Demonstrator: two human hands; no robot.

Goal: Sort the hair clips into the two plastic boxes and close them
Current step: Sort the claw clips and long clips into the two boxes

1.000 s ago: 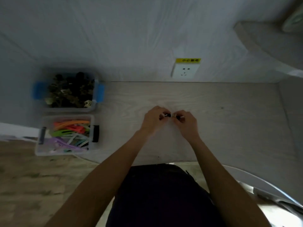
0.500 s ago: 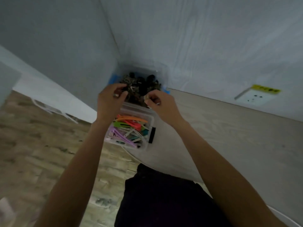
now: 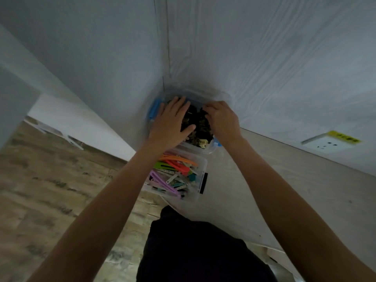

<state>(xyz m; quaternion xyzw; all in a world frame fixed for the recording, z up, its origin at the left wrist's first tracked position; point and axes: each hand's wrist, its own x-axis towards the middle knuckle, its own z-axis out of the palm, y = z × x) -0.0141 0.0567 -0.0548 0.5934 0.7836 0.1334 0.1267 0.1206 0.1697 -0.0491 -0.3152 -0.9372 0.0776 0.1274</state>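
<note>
In the corner where the desk [image 3: 284, 180] meets the walls sits the far box [image 3: 205, 146], the one with blue latches [image 3: 155, 108], heaped with dark hair clips [image 3: 200, 127]. My left hand [image 3: 171, 123] lies flat on that heap, fingers straight and spread, gripping nothing. My right hand [image 3: 222, 119] is over the heap's right side with fingers curled down into the clips; whether it holds one I cannot tell. Just nearer to me stands the second box [image 3: 196, 195], lid off, full of colourful clips [image 3: 173, 174]. A wall socket [image 3: 325, 146] sits well to the right.
</note>
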